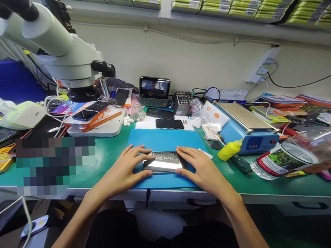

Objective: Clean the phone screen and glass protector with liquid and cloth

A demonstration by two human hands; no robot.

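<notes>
The left hand [130,165] has its grip closed about the left end of the phone [164,164], thumb at the near edge, fingers at the far edge. The right hand [198,164] pinches the right end likewise. The phone lies lengthwise between them, over the blue mat [166,139], its glossy face catching a bright reflection. Just beyond the mat, a black phone [169,124] lies on a white sheet [146,124]. Right of the mat, on the green tabletop [101,155], are a tilted yellow bottle [230,150], a dark green handle [240,164] touching it, a blue machine [260,144] and a water bottle [280,159] on its side. Farther back stand a small screen [154,87] and a black control box [181,102]; a microscope [71,65] looms at left.
</notes>
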